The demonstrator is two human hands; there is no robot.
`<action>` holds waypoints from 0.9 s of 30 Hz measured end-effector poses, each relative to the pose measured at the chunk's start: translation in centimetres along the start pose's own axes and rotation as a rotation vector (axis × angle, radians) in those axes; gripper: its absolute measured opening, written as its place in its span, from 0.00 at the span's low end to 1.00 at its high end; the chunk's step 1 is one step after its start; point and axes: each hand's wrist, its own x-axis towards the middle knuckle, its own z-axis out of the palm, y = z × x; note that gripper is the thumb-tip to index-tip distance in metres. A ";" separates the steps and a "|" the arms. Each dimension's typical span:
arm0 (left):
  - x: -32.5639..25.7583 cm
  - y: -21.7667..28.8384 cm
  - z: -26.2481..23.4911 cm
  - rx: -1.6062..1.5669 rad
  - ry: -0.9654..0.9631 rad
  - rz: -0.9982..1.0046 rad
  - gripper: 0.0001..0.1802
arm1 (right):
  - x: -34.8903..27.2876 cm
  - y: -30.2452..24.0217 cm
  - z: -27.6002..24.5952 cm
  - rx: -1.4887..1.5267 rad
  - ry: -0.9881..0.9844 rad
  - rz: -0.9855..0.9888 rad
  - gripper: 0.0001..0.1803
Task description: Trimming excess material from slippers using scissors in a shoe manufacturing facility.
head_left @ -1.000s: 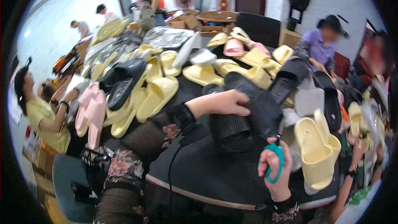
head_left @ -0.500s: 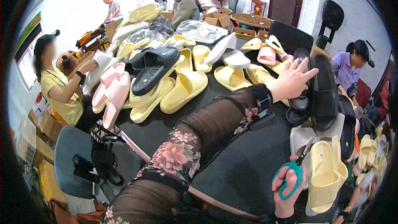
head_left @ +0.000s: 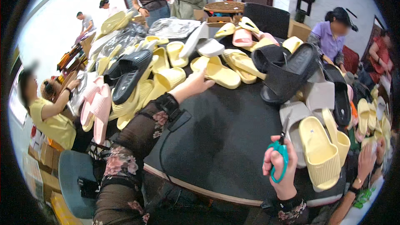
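My left hand (head_left: 196, 84) stretches across the round black table (head_left: 221, 141), fingers apart and empty, close to a yellow slipper (head_left: 220, 74) in the pile. My right hand (head_left: 280, 167) stays low near the table's front edge, closed around the green handles of a pair of scissors (head_left: 280, 153) whose blades point up. A pair of black slippers (head_left: 285, 68) lies to the right of my left hand. A pale yellow ribbed slipper (head_left: 320, 155) rests just right of the scissors.
Heaps of yellow, pink, black and grey slippers ring the table. A person in a yellow shirt (head_left: 48, 114) sits at the left, a person in purple (head_left: 333, 37) at the far right. Another person's hand (head_left: 366, 160) shows at lower right. A blue chair (head_left: 75, 183) stands lower left.
My left hand has let go of the black slippers and swung left toward the yellow ones. The view has turned left. My right hand keeps holding the scissors.
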 end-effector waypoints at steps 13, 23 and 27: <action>8.0 -0.5 5.9 -0.129 0.115 0.015 0.55 | -0.2 -0.9 -0.4 -0.005 -0.009 0.031 0.19; 13.2 0.5 8.5 -0.172 0.010 -0.121 0.47 | 0.2 -0.8 0.5 0.044 0.076 0.135 0.25; 13.7 1.1 8.6 -0.136 0.005 -0.027 0.47 | 0.3 -0.3 1.0 0.026 0.080 0.111 0.26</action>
